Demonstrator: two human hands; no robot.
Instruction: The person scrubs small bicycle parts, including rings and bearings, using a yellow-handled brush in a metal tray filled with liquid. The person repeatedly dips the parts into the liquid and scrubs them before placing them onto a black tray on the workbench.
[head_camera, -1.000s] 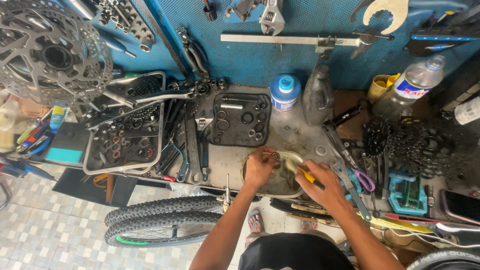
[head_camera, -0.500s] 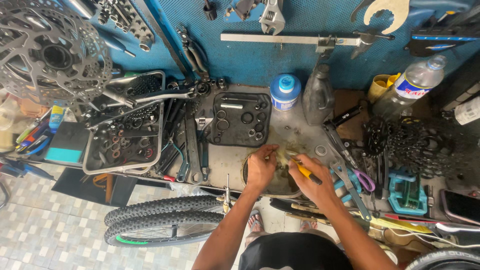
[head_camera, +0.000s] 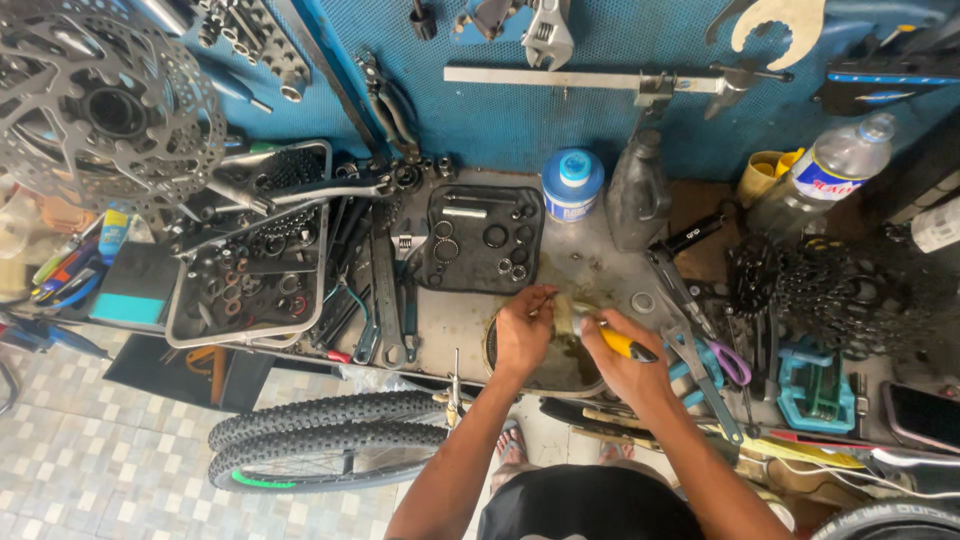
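- A small pale part (head_camera: 562, 312) sits over a round, dark, greasy pan (head_camera: 545, 368) at the near bench edge, between both hands.
- Left hand (head_camera: 522, 335) is curled shut, fingertips pinching the part.
- Right hand (head_camera: 625, 362) is closed around a yellow-handled tool (head_camera: 625, 343), tip against the part.
- Far of the pan lies a black tray (head_camera: 480, 240) of rings; a white tub (head_camera: 572, 184) and a grey bottle (head_camera: 637, 192) stand beyond.
- Right: pliers (head_camera: 690, 330) and a black, toothed cassette (head_camera: 800, 285) crowd close.
- Left: flat steel wrenches (head_camera: 385, 300); a knobby tyre (head_camera: 320, 440) near.
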